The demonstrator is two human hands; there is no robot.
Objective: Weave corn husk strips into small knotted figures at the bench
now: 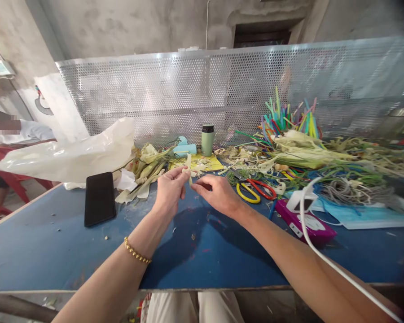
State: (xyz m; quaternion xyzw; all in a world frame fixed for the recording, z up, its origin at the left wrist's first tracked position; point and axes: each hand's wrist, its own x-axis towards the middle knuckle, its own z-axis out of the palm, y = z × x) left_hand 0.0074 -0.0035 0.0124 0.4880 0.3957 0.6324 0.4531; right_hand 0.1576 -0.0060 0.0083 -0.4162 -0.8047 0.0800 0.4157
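Observation:
Over the middle of the blue table my left hand (171,187) pinches a pale strip of corn husk (189,162), which sticks up above the fingertips. Facing it, my right hand (217,193) has thumb and forefinger closed at the strip's lower end. Exactly how the strip is folded between the fingers is too small to tell. Close to my right hand lie scissors (256,190) with one yellow and one red handle. A pile of dry corn husks (151,163) is beyond my left hand, and more pale husks (306,150) are heaped at the right.
A black phone (100,199) and a plastic bag (70,150) are at the left. A green bottle (207,141) stands before the perforated metal screen (155,85). Coloured pipe cleaners (286,116), a purple power strip (305,222), a white cable (305,229) and a blue mask (366,216) occupy the right.

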